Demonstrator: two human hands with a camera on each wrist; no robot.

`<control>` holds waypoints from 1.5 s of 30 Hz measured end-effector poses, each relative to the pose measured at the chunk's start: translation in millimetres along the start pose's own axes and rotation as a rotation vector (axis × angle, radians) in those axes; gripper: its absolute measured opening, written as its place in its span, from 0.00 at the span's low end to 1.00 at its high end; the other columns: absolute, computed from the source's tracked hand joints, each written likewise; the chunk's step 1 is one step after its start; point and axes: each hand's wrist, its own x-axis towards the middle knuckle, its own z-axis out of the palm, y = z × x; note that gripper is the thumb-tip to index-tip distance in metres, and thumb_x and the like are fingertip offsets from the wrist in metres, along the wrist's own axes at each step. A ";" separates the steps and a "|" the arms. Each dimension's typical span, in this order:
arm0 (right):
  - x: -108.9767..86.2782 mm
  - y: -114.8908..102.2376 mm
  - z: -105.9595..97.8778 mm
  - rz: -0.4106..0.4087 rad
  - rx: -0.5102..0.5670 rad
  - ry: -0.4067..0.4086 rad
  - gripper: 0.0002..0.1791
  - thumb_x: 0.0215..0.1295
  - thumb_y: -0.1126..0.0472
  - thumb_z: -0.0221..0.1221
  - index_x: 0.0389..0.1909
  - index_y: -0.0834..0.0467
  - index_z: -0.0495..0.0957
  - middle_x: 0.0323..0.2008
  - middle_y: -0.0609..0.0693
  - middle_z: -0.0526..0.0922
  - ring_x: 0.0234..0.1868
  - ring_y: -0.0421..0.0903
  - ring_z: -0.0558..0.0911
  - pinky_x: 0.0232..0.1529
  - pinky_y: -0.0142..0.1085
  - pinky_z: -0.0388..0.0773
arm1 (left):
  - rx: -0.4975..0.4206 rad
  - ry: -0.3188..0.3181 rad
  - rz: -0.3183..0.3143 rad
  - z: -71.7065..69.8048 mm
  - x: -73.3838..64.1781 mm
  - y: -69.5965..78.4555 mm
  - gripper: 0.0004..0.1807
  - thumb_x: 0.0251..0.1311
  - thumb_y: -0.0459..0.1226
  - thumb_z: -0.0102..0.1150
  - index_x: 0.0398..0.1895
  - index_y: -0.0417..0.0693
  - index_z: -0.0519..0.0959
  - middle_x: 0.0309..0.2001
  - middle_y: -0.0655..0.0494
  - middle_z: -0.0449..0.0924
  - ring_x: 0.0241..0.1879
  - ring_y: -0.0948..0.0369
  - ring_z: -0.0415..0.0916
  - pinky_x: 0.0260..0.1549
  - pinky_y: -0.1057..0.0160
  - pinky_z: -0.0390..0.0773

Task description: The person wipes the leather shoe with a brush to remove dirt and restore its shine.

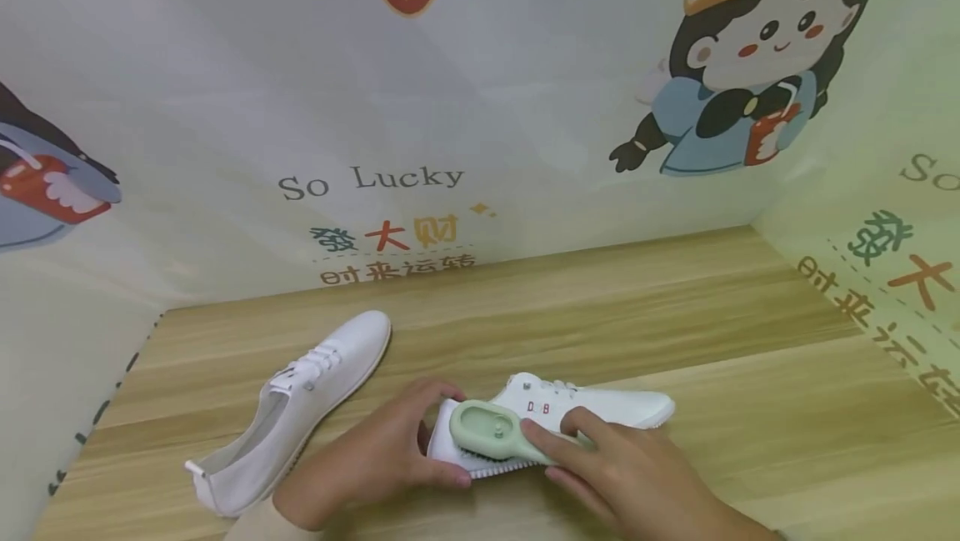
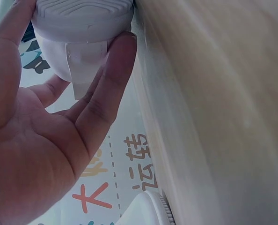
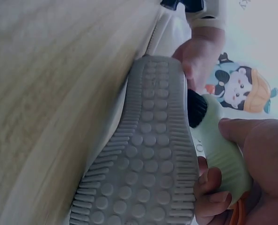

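A white lace-up shoe lies tipped on its side, its studded sole facing the right wrist camera. My left hand grips this shoe at the heel, thumb and fingers on either side. In my right hand is a pale green brush, held by its handle. Dark bristles touch the side of the shoe near the heel. The other white shoe stands upright to the left of my left hand, toe pointing away, held by neither hand.
A wood-grain tabletop lies under both shoes. Pale printed walls with cartoon figures and lettering enclose it at the back, left and right. An orange loop hangs at the brush handle's end.
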 end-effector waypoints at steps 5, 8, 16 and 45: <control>-1.6 -1.1 -1.4 0.047 0.013 -0.032 0.22 0.69 0.47 0.60 0.63 0.42 0.78 0.40 0.38 0.76 0.25 0.28 0.65 0.24 0.23 0.62 | 0.001 -0.001 0.020 3.3 2.8 -2.7 0.40 0.42 0.54 0.79 0.59 0.53 0.71 0.53 0.56 0.72 0.32 0.66 0.73 0.34 0.68 0.75; -2.6 0.4 -2.4 0.047 0.032 -0.023 0.22 0.70 0.47 0.60 0.63 0.43 0.78 0.39 0.37 0.75 0.25 0.27 0.64 0.25 0.21 0.62 | 0.006 -0.002 0.014 4.0 3.8 -2.9 0.40 0.42 0.55 0.78 0.58 0.55 0.72 0.52 0.59 0.73 0.32 0.67 0.74 0.35 0.69 0.75; -6.8 7.8 -10.8 0.067 0.047 0.015 0.22 0.69 0.48 0.62 0.62 0.44 0.79 0.38 0.35 0.73 0.24 0.25 0.59 0.25 0.17 0.57 | 0.003 -0.008 0.050 8.4 11.1 -1.4 0.37 0.42 0.55 0.78 0.55 0.56 0.73 0.52 0.59 0.73 0.34 0.66 0.72 0.35 0.69 0.75; -5.4 21.8 -16.3 0.074 -0.009 0.045 0.16 0.66 0.52 0.62 0.53 0.48 0.85 0.31 0.38 0.77 0.21 0.23 0.58 0.21 0.18 0.56 | 0.063 0.018 0.026 -0.6 2.7 -2.4 0.37 0.41 0.58 0.78 0.54 0.57 0.74 0.53 0.64 0.73 0.35 0.66 0.72 0.37 0.69 0.75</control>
